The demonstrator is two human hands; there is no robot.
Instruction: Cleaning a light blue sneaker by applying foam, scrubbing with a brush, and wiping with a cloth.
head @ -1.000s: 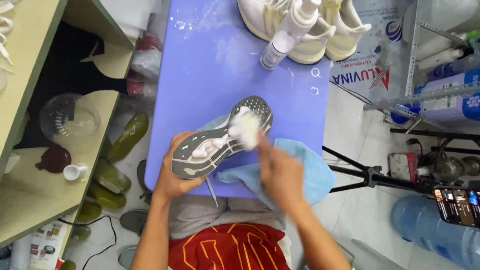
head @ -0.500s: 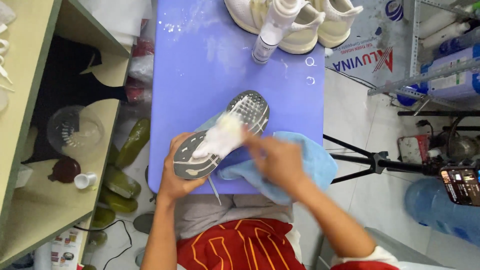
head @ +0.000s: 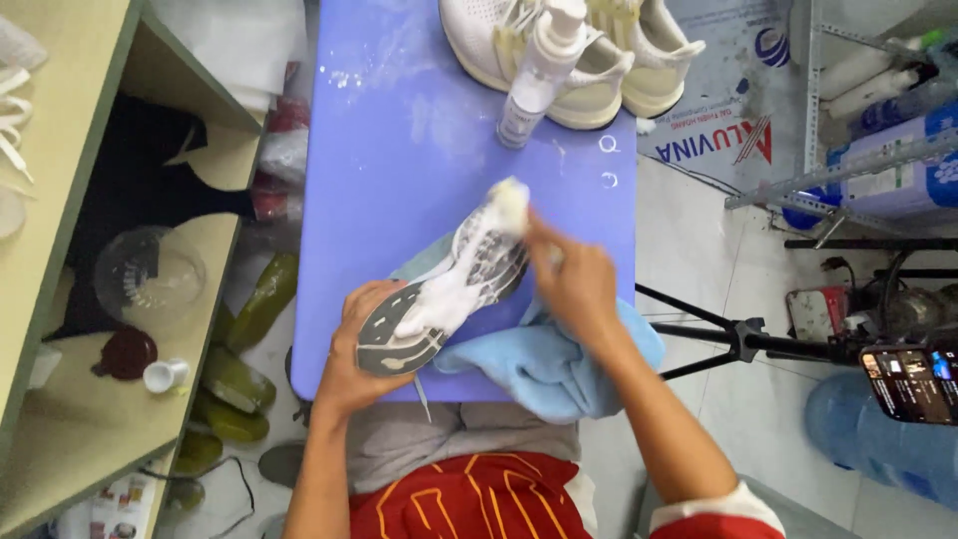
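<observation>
A lilac table holds a blue towel. On it, the left hand clasps a sole-up shoe; the right hand clenches a foamy brush. Risk: suds could make the shoe slip, or a stroke could topple the 1 spray bottle.

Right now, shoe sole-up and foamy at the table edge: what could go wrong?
1. The shoe is slick with foam; the left hand grips only its heel, so it may slip.
2. The blue towel hangs over the table edge and could slide off.
3. The right hand scrubs below the spray bottle; it might get knocked over.
</observation>
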